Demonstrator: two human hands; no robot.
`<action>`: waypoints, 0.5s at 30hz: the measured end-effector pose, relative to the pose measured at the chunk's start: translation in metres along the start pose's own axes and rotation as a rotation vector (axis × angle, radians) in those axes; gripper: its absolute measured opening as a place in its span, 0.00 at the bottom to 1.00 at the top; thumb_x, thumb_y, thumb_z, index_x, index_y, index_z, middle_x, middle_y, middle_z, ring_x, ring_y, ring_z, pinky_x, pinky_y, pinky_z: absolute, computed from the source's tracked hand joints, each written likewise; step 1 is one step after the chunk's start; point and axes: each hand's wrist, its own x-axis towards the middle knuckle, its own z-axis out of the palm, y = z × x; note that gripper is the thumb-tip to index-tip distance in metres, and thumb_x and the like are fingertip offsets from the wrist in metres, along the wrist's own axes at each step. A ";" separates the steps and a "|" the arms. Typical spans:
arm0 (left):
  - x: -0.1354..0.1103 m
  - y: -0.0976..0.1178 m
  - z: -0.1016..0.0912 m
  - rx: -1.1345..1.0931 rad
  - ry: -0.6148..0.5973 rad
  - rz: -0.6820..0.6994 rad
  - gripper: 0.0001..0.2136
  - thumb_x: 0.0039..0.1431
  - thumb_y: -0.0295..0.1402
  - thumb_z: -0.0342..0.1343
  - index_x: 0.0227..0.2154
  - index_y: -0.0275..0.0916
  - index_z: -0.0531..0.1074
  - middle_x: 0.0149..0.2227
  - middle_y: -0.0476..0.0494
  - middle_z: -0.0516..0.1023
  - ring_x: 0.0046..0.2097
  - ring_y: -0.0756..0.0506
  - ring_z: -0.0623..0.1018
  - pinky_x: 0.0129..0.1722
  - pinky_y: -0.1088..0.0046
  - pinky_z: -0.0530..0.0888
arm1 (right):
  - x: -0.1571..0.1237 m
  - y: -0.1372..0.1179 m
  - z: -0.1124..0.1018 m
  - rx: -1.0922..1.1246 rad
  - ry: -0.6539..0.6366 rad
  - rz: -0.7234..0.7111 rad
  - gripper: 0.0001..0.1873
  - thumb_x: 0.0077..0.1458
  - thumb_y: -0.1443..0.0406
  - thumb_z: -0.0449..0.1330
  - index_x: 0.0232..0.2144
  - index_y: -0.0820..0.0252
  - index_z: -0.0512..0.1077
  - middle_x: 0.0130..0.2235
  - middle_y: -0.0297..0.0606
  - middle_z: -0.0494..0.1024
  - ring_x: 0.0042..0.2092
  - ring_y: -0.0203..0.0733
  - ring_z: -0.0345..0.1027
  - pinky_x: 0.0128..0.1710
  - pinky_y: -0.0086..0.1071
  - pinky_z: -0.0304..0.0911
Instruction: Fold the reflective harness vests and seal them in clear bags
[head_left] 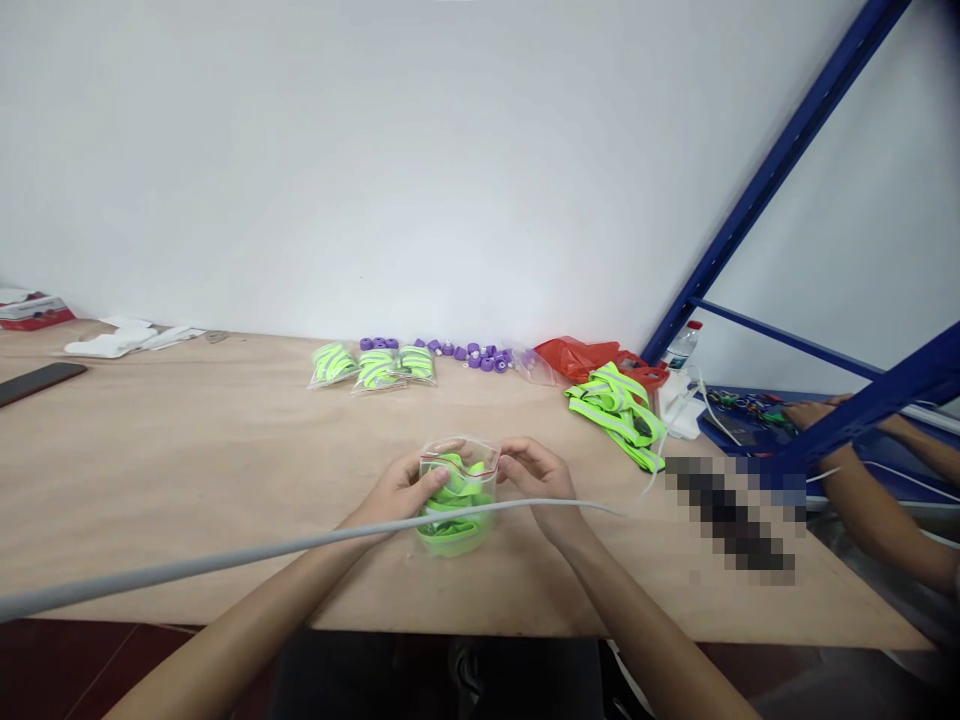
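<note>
A clear zip bag (459,545) with a red seal line stands in front of me, holding a folded neon-green reflective strap (454,500). My left hand (409,485) grips the bag's left side, thumb across its front, its other fingers partly behind the plastic. At the bag's upper right corner, my right hand (538,472) pinches the edge near the seal with thumb and fingers. A grey cable (300,543) crosses the view in front of the bag and my forearms.
Several filled bags (379,370) lie toward the wall, near purple caps (487,357). Loose green straps (619,410) and a red plastic bag (577,355) lie right. Beyond a blue metal frame (750,205), another person's arms (877,500) show. A dark phone-like slab (41,380) lies left.
</note>
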 end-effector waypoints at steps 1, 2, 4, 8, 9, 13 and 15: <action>-0.001 0.002 0.001 0.030 0.004 0.014 0.32 0.59 0.59 0.58 0.55 0.38 0.77 0.54 0.37 0.80 0.58 0.33 0.75 0.60 0.54 0.70 | 0.001 -0.001 -0.001 -0.015 0.005 -0.012 0.20 0.47 0.48 0.71 0.31 0.57 0.78 0.31 0.36 0.79 0.30 0.38 0.70 0.33 0.33 0.71; -0.002 0.004 0.001 0.052 -0.005 0.024 0.31 0.61 0.59 0.57 0.54 0.38 0.78 0.55 0.37 0.79 0.59 0.33 0.75 0.62 0.53 0.68 | 0.001 -0.002 -0.002 -0.029 0.010 -0.024 0.20 0.47 0.48 0.71 0.31 0.57 0.77 0.31 0.36 0.79 0.30 0.38 0.70 0.33 0.33 0.70; -0.005 0.009 0.001 0.071 -0.052 0.031 0.29 0.65 0.57 0.54 0.55 0.38 0.78 0.57 0.39 0.79 0.60 0.34 0.74 0.64 0.54 0.67 | 0.002 -0.003 -0.004 -0.052 0.020 -0.051 0.18 0.48 0.50 0.70 0.29 0.58 0.77 0.29 0.35 0.78 0.30 0.38 0.69 0.32 0.33 0.70; -0.009 0.015 -0.004 0.070 -0.097 0.042 0.27 0.69 0.53 0.49 0.56 0.38 0.77 0.58 0.39 0.78 0.61 0.35 0.74 0.66 0.55 0.65 | 0.000 -0.003 -0.007 -0.071 0.055 -0.084 0.16 0.50 0.52 0.69 0.26 0.57 0.75 0.25 0.32 0.75 0.28 0.37 0.68 0.31 0.31 0.68; -0.009 0.016 -0.005 0.062 -0.079 0.048 0.27 0.69 0.53 0.50 0.56 0.38 0.77 0.58 0.39 0.78 0.62 0.35 0.73 0.66 0.55 0.63 | -0.001 -0.002 -0.008 -0.074 0.067 -0.086 0.16 0.51 0.52 0.69 0.26 0.57 0.75 0.25 0.32 0.74 0.28 0.37 0.68 0.30 0.31 0.68; -0.006 0.017 -0.004 0.034 -0.007 0.060 0.25 0.67 0.53 0.53 0.50 0.37 0.81 0.54 0.38 0.81 0.60 0.33 0.76 0.64 0.54 0.67 | -0.005 -0.001 -0.009 -0.084 0.072 -0.076 0.18 0.52 0.49 0.68 0.28 0.58 0.75 0.27 0.33 0.75 0.29 0.38 0.69 0.31 0.32 0.68; -0.004 0.017 -0.001 0.032 0.037 0.052 0.24 0.64 0.52 0.58 0.47 0.36 0.82 0.51 0.37 0.83 0.54 0.34 0.80 0.59 0.54 0.73 | -0.005 -0.003 -0.010 -0.099 0.031 -0.059 0.19 0.51 0.49 0.68 0.29 0.58 0.76 0.29 0.35 0.76 0.31 0.40 0.70 0.33 0.32 0.69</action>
